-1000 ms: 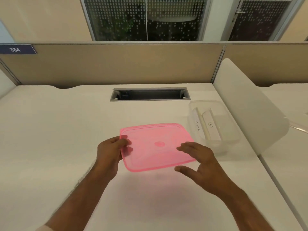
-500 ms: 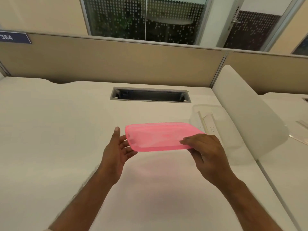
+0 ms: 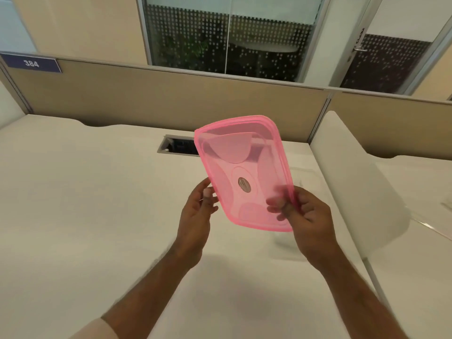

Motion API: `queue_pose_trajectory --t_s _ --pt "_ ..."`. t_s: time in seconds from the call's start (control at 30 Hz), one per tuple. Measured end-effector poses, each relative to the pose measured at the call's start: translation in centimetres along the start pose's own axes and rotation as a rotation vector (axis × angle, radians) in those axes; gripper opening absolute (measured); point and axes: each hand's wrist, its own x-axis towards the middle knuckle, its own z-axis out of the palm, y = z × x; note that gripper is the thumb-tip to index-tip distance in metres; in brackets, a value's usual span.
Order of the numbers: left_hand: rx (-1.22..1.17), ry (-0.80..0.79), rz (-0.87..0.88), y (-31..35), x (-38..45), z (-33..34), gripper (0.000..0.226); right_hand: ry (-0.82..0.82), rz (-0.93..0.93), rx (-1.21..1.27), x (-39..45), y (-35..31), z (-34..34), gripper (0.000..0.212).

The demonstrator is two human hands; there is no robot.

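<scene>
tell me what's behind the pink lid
Through the translucent pink lid show the curled fingers of the right hand, the white desk and part of the cable slot. The tint blurs anything else on the desk behind it.

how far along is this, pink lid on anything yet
Done: the pink lid is lifted clear of the desk. In hand: the right hand pinches its edge, the left hand touches the other side, lid tilted up. Left: it sits on nothing; likely it goes onto the clear container faintly visible behind.
</scene>
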Motion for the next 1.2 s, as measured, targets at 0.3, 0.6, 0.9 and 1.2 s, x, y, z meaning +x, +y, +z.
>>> queue_pose_trajectory --t_s 0.3,0.6,0.9,1.2 --pt "0.066 0.146 0.038 -1.1 0.5 8.8 0.017 0.03 0.18 0.172 0.7 2.9 -8.7 0.046" --pt "0.2 0.248 -0.014 -3.5 1.6 16.8 0.029 0.168 0.146 -0.283 1.7 7.0 -14.5 0.056" --pt "0.644 0.178 0.004 -7.9 5.4 19.2 0.046 0.254 0.195 -0.577 4.4 11.2 -14.9 0.063" --pt "0.844 0.165 0.009 -8.8 9.2 19.0 0.047 0.284 0.276 -0.777 6.4 13.3 -13.0 0.06"
